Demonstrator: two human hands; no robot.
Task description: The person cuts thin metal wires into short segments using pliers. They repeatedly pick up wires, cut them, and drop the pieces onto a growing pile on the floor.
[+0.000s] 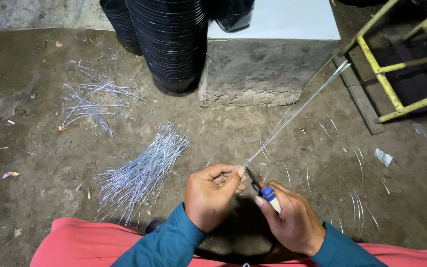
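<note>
Head view. The left hand (212,194) pinches the near end of a bundle of long straight wires (297,109) between thumb and forefinger; the grip is narrow and closed on the wire. The bundle runs up and to the right from the fingers, over the dirt floor (35,163), and ends near the yellow metal frame (386,84).

The right hand (292,220) is wrapped around a pair of pliers (262,184) with blue and pale handles. The plier tips meet the wires just beside the left thumb.

A pile of cut wire pieces (142,170) lies on the floor to the left of the hands. A looser scatter of bent wire pieces (92,101) lies further off, near the top left. Curved wire loops (342,173) lie on the ground to the right.

Containers: two stacks of nested black plastic pots (174,39) stand at the top centre beside a concrete block (258,74). Their contents cannot be seen, since each pot sits inside the next.
</note>
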